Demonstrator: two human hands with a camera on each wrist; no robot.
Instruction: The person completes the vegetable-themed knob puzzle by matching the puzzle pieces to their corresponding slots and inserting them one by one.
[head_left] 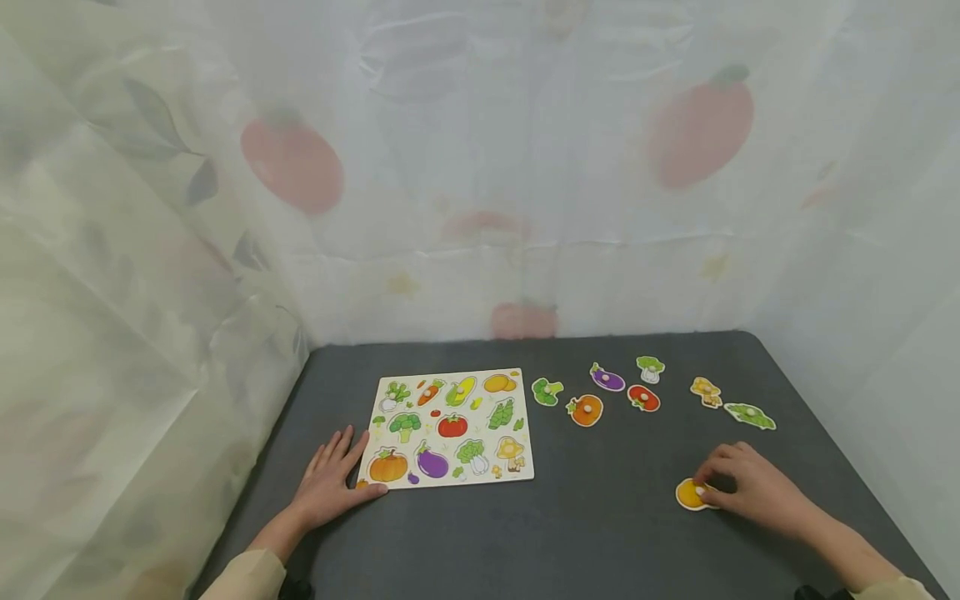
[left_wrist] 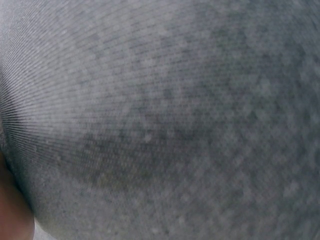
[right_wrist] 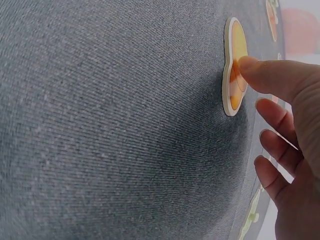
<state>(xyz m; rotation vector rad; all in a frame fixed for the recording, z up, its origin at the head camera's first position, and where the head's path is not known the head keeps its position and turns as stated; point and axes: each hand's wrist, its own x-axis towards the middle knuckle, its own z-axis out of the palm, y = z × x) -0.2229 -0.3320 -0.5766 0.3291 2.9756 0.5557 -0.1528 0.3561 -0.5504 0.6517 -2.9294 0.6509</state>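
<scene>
My right hand (head_left: 757, 490) pinches a rounded yellow-orange puzzle piece (head_left: 688, 495) by its knob, low over the right front of the table. In the right wrist view the thumb (right_wrist: 270, 75) meets the face of that piece (right_wrist: 234, 102), the other fingers loosely bent behind. At the left, my left hand (head_left: 330, 483) lies with spread fingers beside a white puzzle board (head_left: 448, 488), its thumb at the board's lower left corner. Vegetable pictures cover the board. Just a sliver of skin shows in the left wrist view.
Right of the board lie a broccoli piece (head_left: 546, 392), a pumpkin piece (head_left: 585, 410), an eggplant piece (head_left: 607, 379), a tomato piece (head_left: 643, 397), a leafy green piece (head_left: 650, 368), a mushroom piece (head_left: 707, 392) and a pea pod piece (head_left: 750, 416). Printed curtains (head_left: 480, 167) enclose the dark table (head_left: 525, 550).
</scene>
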